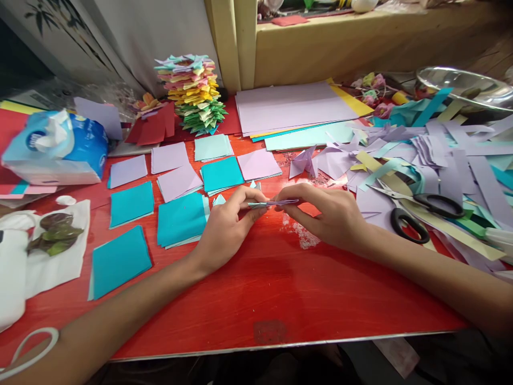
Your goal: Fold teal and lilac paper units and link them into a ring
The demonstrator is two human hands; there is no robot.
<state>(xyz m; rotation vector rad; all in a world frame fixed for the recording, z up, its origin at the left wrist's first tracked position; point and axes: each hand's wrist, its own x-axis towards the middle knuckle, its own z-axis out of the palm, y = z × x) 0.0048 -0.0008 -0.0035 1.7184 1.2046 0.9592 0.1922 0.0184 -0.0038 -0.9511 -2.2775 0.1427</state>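
Note:
Above the red table, my left hand (230,224) and my right hand (331,211) meet fingertip to fingertip. Between them lies a thin folded paper piece (282,202), seen edge-on, lilac with some pale green at its left end. The fingers of each hand pinch one end of it. Just behind my left fingers, small light folded tips (219,200) stick up, partly hidden. A stack of teal paper squares (182,220) lies against my left hand's far side. Behind my right hand stands a lilac folded paper shape (303,162).
Stacks of teal, lilac and mint squares (170,156) cover the left of the red table (256,289). Scissors (404,206) rest on paper strips (460,155) at right. A tiered folded-paper tower (194,96), large lilac sheets (292,109), a tissue pack (56,147) and a metal bowl (473,85) stand around.

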